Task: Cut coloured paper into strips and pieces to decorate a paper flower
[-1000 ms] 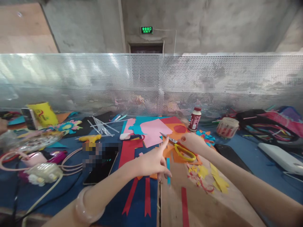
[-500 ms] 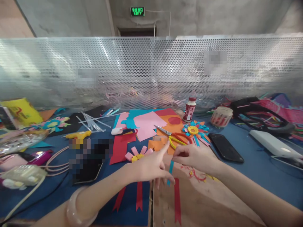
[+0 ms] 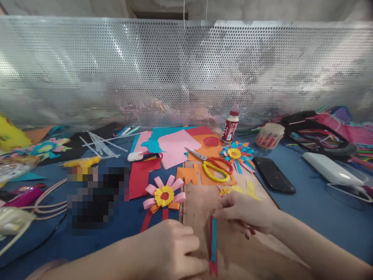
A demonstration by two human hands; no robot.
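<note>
A narrow blue paper strip (image 3: 214, 239) lies lengthwise over a red paper strip (image 3: 213, 269) whose notched end shows below it. My right hand (image 3: 247, 210) pinches the top of both strips between thumb and fingers. At their lower end, my left hand (image 3: 177, 252) is closed with curled fingers. Its fingertips reach the strips' left edge; its thumb is hidden, so any grip there cannot be made out. A pink paper flower (image 3: 164, 196) with a yellow centre and red tails lies just beyond my left hand. Yellow paper scraps (image 3: 251, 189) lie beyond my right hand.
Scissors (image 3: 215, 172) with red and yellow handles rest on orange paper (image 3: 187, 175). A blue paper flower (image 3: 238, 153), a bottle (image 3: 230, 127) and a phone (image 3: 274, 175) are at right. A glue gun (image 3: 83, 161) and cables lie left. A perforated metal panel (image 3: 163, 74) stands behind.
The blue strip has been laid over the red one, its top now in my right hand. My left hand has moved down toward the strips' lower end, uncovering the pink flower. The view has tilted down.
</note>
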